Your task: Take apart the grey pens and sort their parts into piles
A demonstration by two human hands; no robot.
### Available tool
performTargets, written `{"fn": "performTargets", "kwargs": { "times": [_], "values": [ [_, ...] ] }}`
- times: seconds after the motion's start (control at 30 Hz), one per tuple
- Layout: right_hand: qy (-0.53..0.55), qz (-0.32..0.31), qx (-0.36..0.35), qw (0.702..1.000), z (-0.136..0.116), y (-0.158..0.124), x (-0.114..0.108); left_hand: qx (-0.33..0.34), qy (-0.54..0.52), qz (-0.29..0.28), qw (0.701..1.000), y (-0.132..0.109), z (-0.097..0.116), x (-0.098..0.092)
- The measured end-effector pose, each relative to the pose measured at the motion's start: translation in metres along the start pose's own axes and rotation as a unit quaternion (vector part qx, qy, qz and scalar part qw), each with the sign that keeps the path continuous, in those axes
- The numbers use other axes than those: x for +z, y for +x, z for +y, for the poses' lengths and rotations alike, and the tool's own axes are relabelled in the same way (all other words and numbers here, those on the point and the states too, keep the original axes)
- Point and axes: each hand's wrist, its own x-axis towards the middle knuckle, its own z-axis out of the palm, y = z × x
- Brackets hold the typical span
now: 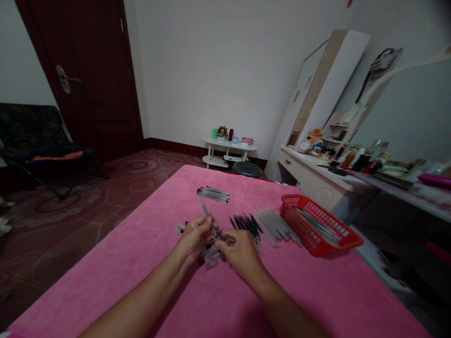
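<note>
We see two bare hands meet over a pink tabletop [148, 263]. The left hand [195, 234] is curled tight around the bottom end of a thin grey pen tube [203, 205]. The tube sticks up and away from the hand, leaning a little to the left.

The right hand [239, 251] is just beside the left one, and its fingertips touch the left hand's fingers. Its fingers are bent in, but we cannot tell if it has hold of anything, because that spot is small and blurry.

A few small grey caps [211, 260] lie on the tabletop right under the hands. To the right is a pile of black sticks [246, 223], and a pile of grey tubes [275, 225] lies next to it. The grey pile reaches a red basket [347, 241] with more grey tubes inside. A bundle of pens [213, 194] lies farther back, apart from the hands.
</note>
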Motion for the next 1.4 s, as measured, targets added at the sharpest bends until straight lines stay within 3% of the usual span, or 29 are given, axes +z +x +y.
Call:
{"fn": "performTargets", "kwargs": {
  "times": [0.07, 0.13, 0.27, 0.33, 0.4, 0.47, 0.57, 0.63, 0.77, 1.13, 1.27, 1.4],
  "values": [
    [-0.192, 0.060, -0.043, 0.979, -0.001, -0.004, 0.000, 0.025, 0.013, 0.061, 0.998, 0.005, 0.007, -0.008],
    [-0.308, 0.072, -0.061, 0.947, -0.003, -0.007, 0.001, 0.084, 0.038, 0.086, 0.992, 0.009, 0.014, -0.014],
    [-0.358, 0.055, -0.061, 0.930, -0.004, -0.007, 0.002, 0.157, 0.153, 0.098, 0.971, 0.010, 0.017, -0.016],
    [-0.347, 0.042, -0.069, 0.934, -0.004, -0.006, 0.002, 0.196, 0.249, 0.103, 0.943, 0.008, 0.015, -0.016],
    [-0.326, 0.026, -0.083, 0.941, -0.004, -0.006, 0.000, 0.249, 0.357, 0.099, 0.895, 0.006, 0.013, -0.020],
    [-0.297, 0.024, -0.089, 0.950, -0.003, -0.006, -0.003, 0.302, 0.465, 0.083, 0.828, 0.005, 0.012, -0.025],
    [-0.218, 0.057, -0.073, 0.972, 0.004, -0.001, -0.009, 0.350, 0.603, 0.042, 0.716, 0.004, 0.012, -0.034],
    [-0.131, 0.086, -0.048, 0.987, 0.011, 0.005, -0.014, 0.362, 0.662, 0.015, 0.656, 0.004, 0.012, -0.036],
    [0.030, 0.109, -0.011, 0.994, 0.026, 0.016, -0.022, 0.374, 0.718, -0.013, 0.587, 0.004, 0.011, -0.034],
    [0.022, 0.110, -0.030, 0.993, 0.032, 0.019, -0.028, 0.361, 0.760, -0.027, 0.540, -0.001, 0.014, -0.028],
    [0.072, 0.110, -0.013, 0.991, 0.032, 0.020, -0.028, 0.359, 0.765, -0.023, 0.534, 0.000, 0.013, -0.029],
    [0.053, 0.089, 0.006, 0.995, 0.036, 0.020, -0.029, 0.359, 0.764, -0.024, 0.535, -0.001, 0.014, -0.028]
  ]
}}
